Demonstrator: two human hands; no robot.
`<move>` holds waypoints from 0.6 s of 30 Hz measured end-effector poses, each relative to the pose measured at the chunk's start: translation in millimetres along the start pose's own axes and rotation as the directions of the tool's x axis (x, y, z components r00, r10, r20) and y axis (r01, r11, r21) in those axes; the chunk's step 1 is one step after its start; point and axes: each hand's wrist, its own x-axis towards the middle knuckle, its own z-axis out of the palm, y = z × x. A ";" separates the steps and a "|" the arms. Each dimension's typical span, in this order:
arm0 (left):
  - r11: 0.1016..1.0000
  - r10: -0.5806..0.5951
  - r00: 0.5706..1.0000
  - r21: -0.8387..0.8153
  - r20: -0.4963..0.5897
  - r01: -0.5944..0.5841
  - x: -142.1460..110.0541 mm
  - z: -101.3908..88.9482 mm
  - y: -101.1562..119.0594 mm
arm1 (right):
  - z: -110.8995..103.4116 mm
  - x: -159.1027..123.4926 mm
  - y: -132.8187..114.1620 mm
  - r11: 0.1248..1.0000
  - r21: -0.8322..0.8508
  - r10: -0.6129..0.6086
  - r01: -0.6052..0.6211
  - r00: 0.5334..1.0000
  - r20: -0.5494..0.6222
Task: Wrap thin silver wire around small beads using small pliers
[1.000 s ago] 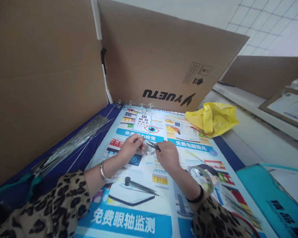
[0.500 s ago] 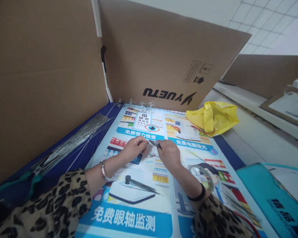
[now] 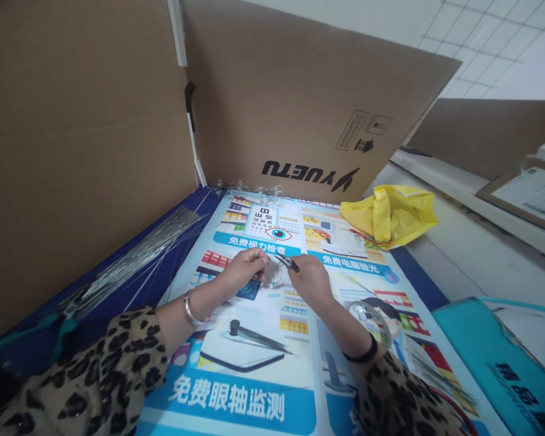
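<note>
My right hand (image 3: 312, 281) is closed around a pair of small dark-jawed pliers (image 3: 287, 261), whose tips point left toward my other hand. My left hand (image 3: 246, 270) pinches thin wire, with fingertips close to the plier tips. A thin wire loop (image 3: 279, 277) with small clear or pale beads hangs between the two hands, just above the printed sheet (image 3: 295, 357). How the wire runs inside my left fingers is hidden.
At left lie a bundle of straight wires (image 3: 136, 257) and teal-handled pliers (image 3: 63, 321). Wire pieces with clear beads (image 3: 267, 192) sit by the cardboard wall (image 3: 300, 91). A yellow bag (image 3: 390, 218), a roll of tape (image 3: 372, 321) and a teal pouch (image 3: 490, 357) are on the right.
The pliers have drawn slightly right, away from my left fingertips, and tilted a little. My left hand has barely shifted and still pinches the wire.
</note>
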 end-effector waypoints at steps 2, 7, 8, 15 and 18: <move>1.000 0.017 0.999 0.013 -0.035 -0.016 1.0 0.0 -0.7 | 0.4 0.2 0.3 1.000 -0.012 -0.002 0.002 1.000 0.020; 0.995 0.055 0.997 0.081 -0.055 -0.050 2.3 0.5 -3.3 | -1.8 -1.0 -3.1 0.998 -0.056 -0.024 0.027 0.998 0.058; 0.994 0.060 0.997 0.095 -0.052 -0.054 2.1 0.8 -3.6 | -2.2 -1.3 -3.8 0.997 -0.066 -0.026 0.030 0.998 0.062; 0.985 0.070 0.997 0.162 -0.036 -0.064 0.3 1.6 -2.5 | -1.3 -1.9 -4.9 0.992 -0.123 -0.029 0.038 0.997 0.072; 0.984 0.069 0.997 0.169 -0.031 -0.063 0.3 1.5 -2.5 | -1.8 -2.0 -5.1 0.988 -0.146 -0.030 0.041 0.997 0.076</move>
